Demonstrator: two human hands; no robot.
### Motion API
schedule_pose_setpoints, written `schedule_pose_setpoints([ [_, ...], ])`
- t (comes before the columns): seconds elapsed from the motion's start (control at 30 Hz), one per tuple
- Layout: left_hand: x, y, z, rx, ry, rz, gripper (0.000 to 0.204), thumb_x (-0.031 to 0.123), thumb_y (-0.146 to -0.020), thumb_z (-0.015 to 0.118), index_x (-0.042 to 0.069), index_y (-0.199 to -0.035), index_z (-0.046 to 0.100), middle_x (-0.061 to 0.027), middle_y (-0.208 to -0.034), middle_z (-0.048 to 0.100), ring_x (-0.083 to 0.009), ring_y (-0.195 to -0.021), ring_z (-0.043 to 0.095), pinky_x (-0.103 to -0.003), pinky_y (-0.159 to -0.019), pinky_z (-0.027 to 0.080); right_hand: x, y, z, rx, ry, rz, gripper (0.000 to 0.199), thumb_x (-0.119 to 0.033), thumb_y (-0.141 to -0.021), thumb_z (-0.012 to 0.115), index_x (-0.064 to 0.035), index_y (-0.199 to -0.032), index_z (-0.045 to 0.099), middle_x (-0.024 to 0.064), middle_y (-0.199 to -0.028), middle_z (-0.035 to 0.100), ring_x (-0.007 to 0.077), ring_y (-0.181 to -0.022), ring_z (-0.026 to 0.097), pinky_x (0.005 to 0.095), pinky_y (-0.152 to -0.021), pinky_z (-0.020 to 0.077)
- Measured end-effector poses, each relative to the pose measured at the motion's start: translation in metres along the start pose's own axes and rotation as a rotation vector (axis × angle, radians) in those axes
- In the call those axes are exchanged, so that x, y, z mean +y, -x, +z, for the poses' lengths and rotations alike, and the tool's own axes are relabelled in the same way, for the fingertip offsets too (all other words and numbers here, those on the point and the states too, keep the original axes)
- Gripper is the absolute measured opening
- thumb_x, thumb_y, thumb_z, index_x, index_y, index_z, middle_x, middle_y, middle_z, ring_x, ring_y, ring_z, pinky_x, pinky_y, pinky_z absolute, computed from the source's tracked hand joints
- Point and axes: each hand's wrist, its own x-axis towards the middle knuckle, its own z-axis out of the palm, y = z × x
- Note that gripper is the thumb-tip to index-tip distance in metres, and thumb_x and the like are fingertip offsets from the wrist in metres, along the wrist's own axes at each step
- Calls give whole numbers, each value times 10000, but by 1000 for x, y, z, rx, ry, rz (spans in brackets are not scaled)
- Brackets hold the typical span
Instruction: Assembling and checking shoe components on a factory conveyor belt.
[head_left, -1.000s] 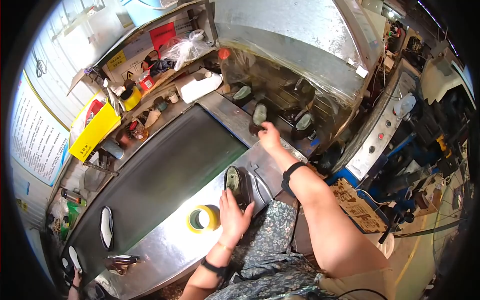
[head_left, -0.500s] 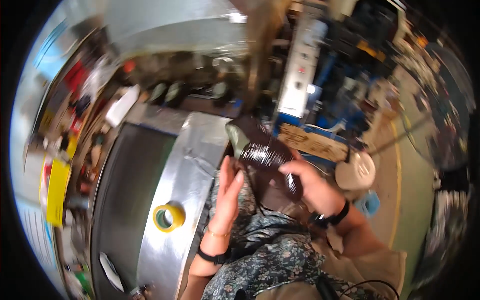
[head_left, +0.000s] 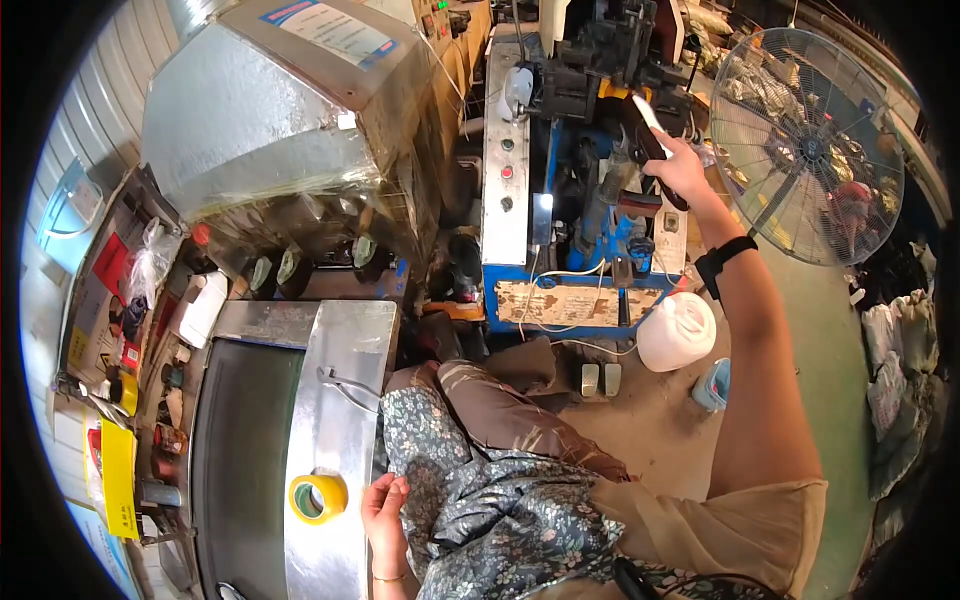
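My right hand [head_left: 682, 172] reaches far forward and grips a dark brown shoe [head_left: 644, 140] with a pale strip along its upper end. It holds the shoe beside the black upper part of a blue machine [head_left: 560, 85]; whether they touch I cannot tell. My left hand [head_left: 384, 505] is low, between my lap and the metal ledge, its fingers loosely curled in with nothing visible in them. Close to its left, a roll of yellow tape [head_left: 317, 498] lies on the shiny metal ledge [head_left: 345, 400].
A dark conveyor belt [head_left: 250, 450] runs left of the ledge, under a metal hood [head_left: 270, 110]. Several dark shoes [head_left: 290, 272] stand at its far end. A white jug [head_left: 676, 332] and blue cup [head_left: 712, 385] are on the floor; a large fan [head_left: 812, 148] stands right.
My right hand has carried the shoe from above my lap forward to the machine. My left hand has come away from the shoe and dropped back beside the ledge. The view has shifted.
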Motion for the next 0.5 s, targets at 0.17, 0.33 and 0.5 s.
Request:
schedule_pose_setpoints([
  [0.17, 45, 11, 52, -3, 95, 168, 280, 36, -933, 621, -44, -1199, 582, -145, -1096, 668, -188, -981, 642, -322, -903, 516, -28, -2, -14, -165, 170, -150, 809, -276, -631, 740, -280, -1411, 525, 187, -1254, 542, 363, -1067, 615, 384, -936, 478],
  [0.33, 148, 70, 119, -415, -80, 934, 233, 33, -867, 617, -3, -1097, 605, -171, -1099, 653, -266, -998, 642, -357, -933, 498, -52, 10, -4, -151, 427, -36, 810, -298, -653, 718, -314, -1429, 486, 186, -1245, 539, 359, -1092, 612, 420, -936, 507],
  [0.5, 192, 95, 143, -946, 646, 1525, 389, 147, -881, 661, 175, -1263, 595, -38, -1282, 560, -242, -1118, 548, -378, -927, 474, -71, 42, 31, -188, 634, -17, 816, -447, -717, 710, -354, -1468, 405, 213, -1396, 422, 447, -1101, 576, 452, -957, 493],
])
